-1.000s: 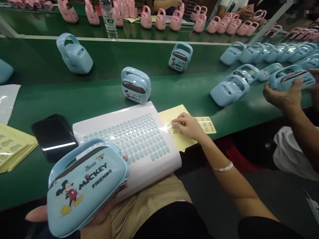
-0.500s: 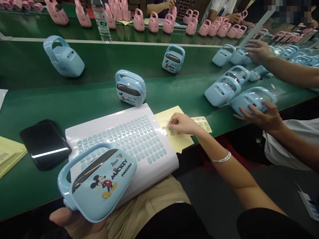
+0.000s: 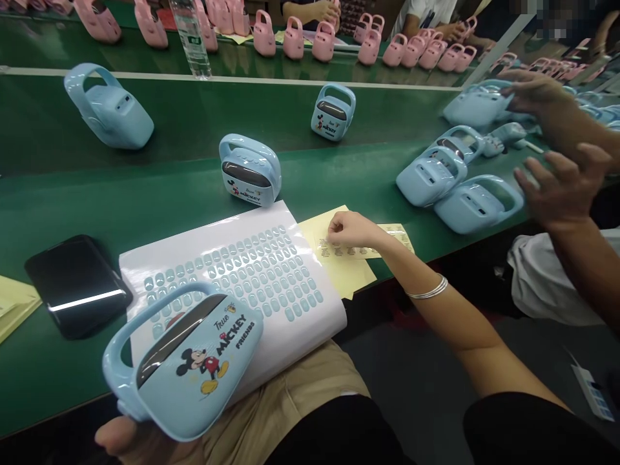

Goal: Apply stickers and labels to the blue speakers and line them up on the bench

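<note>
My left hand [image 3: 140, 444] supports a light-blue portable speaker [image 3: 201, 381] from below, its printed mouse cartoon front turned up towards me. The speaker hangs over the near edge of a white sheet [image 3: 317, 332], which carries rows of small oval blue stickers [image 3: 261, 274]. Further right, my right hand [image 3: 357, 230] rests on a yellow label sheet [image 3: 351, 278] with small printed text. Its fingers are curled into a pinch at the sheet, and whatever lies between the fingertips is hidden.
Two upright blue speakers [image 3: 250, 171] stand ahead; another [image 3: 111, 106] lies tilted at left. A black phone-like slab [image 3: 77, 284] lies left of the white sheet. A co-worker's hands [image 3: 564, 184] are at right, near more blue speakers [image 3: 477, 203]. A water bottle [image 3: 191, 42] stands behind.
My right hand stays at the yellow sheet, its fingers curled in a little more. The held speaker shifts slightly left and down. The co-worker's nearer hand has let go of a blue speaker.
</note>
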Tool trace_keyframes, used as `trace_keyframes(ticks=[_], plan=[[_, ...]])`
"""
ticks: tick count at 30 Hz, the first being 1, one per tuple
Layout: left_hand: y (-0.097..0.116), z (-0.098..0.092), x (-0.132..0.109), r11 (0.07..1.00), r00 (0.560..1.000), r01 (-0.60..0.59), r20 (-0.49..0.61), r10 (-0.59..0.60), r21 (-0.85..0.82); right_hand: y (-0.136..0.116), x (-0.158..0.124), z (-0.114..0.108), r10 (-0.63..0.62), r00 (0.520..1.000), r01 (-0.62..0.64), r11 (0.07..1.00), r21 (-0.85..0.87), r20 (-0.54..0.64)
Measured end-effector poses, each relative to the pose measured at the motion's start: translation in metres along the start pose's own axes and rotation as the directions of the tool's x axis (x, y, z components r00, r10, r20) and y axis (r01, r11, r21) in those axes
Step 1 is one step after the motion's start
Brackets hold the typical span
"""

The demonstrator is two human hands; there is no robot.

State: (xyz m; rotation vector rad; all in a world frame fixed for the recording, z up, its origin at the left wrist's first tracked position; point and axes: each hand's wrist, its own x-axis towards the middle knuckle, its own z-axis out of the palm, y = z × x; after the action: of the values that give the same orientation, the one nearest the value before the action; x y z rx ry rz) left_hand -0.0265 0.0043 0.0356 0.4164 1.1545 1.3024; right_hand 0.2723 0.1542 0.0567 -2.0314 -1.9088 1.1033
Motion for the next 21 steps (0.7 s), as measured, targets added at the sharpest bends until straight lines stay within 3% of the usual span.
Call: trace_keyframes(ticks=[6, 9, 13, 17, 21], plan=[[0.000, 0.003, 0.004, 0.998, 0.997, -0.062, 0.056, 0.062, -0.005, 0.002, 0.005, 0.008, -0.002, 0.999, 0.001, 1.000, -0.029, -0.038], [0.001, 0.006, 0.003, 0.999, 0.998, -0.050, 0.032, 0.050, 0.002, 0.003, 0.005, 0.012, -0.029, 0.997, 0.026, 0.999, -0.036, -0.073], [0.002, 0.008, 0.001, 0.999, 0.999, -0.047, 0.011, 0.047, 0.007, 0.003, 0.003, 0.009, -0.069, 0.998, 0.069, 0.998, -0.012, -0.002], [0.004, 0.010, 0.001, 0.999, 1.000, -0.027, 0.005, 0.027, 0.030, 0.007, 0.006, -0.001, -0.139, 0.981, 0.112, 0.975, 0.192, 0.133], [0.007, 0.011, -0.001, 1.000, 1.000, -0.014, 0.011, 0.014, 0.022, 0.015, 0.010, -0.005, -0.177, 0.969, 0.111, 0.934, 0.340, 0.170]])
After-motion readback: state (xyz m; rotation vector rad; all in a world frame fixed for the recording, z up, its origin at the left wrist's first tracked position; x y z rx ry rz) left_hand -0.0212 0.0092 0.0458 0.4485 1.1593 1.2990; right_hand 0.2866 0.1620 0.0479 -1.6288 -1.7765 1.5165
